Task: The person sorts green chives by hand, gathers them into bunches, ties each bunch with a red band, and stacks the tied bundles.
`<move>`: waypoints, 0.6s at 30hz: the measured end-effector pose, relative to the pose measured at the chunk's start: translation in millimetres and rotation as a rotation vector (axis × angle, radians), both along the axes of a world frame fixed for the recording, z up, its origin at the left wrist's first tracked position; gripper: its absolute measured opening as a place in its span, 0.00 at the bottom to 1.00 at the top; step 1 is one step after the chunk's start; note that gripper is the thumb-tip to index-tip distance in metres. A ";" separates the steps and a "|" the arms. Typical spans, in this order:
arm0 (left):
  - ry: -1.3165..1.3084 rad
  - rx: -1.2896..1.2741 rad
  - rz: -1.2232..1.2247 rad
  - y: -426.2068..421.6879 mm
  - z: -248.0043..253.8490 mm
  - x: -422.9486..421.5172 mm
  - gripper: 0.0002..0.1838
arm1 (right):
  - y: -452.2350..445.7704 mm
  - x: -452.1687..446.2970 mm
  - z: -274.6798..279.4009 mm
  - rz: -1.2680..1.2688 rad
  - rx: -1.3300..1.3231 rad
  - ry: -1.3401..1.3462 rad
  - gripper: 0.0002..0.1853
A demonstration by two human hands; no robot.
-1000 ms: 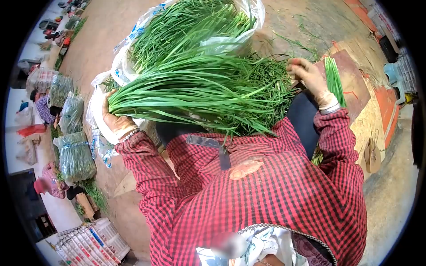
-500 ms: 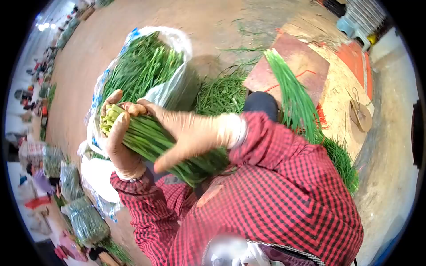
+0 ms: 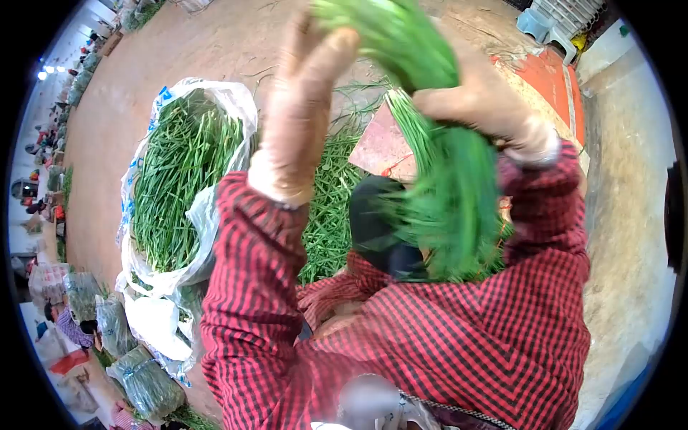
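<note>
One thick bundle of garlic chives (image 3: 401, 43) is running past the top edge of the view, raised well above the lap; half a second ago it was lying low over the knees. Now it is being handled in the air, so its leaves are hanging loose and, judging by the heavy blur, swinging. The right hand (image 3: 476, 100) is gripping it, thumb pressing across the stalks. The left hand (image 3: 308, 75) is curving beside the upper part, thumb at the bundle's edge (whether it is really gripping, I cannot tell). Thin, creased gloves seem to be covering both hands, bunching pale at the wrists.

Beneath, more chives (image 3: 410, 129) are lying with whitish ends on a flat, dull-red board (image 3: 380, 147), smooth and straight-edged. A dark-clad knee (image 3: 376, 215) is standing beside a tangled heap of loose greens (image 3: 330, 208). To the left, a crinkled, translucent plastic bag (image 3: 247, 115) is bulging with slender, glossy leaves. Red-and-black checked sleeves (image 3: 251, 251) are wrinkling along both arms. Farther out, plastic-wrapped bales (image 3: 147, 383) are sitting at lower left, and a creased orange sheet (image 3: 552, 89) is spreading at upper right.
</note>
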State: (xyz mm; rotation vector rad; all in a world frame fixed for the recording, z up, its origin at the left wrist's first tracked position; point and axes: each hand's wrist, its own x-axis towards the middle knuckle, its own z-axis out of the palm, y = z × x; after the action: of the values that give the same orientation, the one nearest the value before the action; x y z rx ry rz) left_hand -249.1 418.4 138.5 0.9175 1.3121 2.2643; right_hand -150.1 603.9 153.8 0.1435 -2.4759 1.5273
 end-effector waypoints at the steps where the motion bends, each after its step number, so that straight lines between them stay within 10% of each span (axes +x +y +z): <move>1: -0.027 -0.129 -0.010 10.1 -28.2 -12.9 0.48 | 25.7 0.8 -8.3 -0.015 0.085 0.020 0.41; 8: -0.625 -0.876 -0.362 65.1 -170.7 -21.6 0.35 | 131.1 -12.9 -136.6 -0.304 0.365 -0.584 0.45; 14: -0.793 -0.766 -0.360 97.5 -229.2 -20.2 0.25 | 113.3 -48.9 -241.1 -0.530 0.662 -0.630 0.37; 15: -0.435 -0.709 -0.426 96.6 -235.6 -21.0 0.25 | 108.7 -52.6 -227.7 -0.461 0.520 -0.676 0.37; 18: -0.769 -0.493 -0.479 98.8 -249.3 -17.0 0.26 | 92.7 -51.4 -233.4 -0.291 0.392 -0.613 0.34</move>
State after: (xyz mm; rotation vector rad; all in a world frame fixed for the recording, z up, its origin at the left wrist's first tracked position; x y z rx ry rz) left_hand -266.1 517.2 -110.7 0.1192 1.0518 1.5501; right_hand -201.5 696.6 -79.5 -0.6914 -3.0554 1.0566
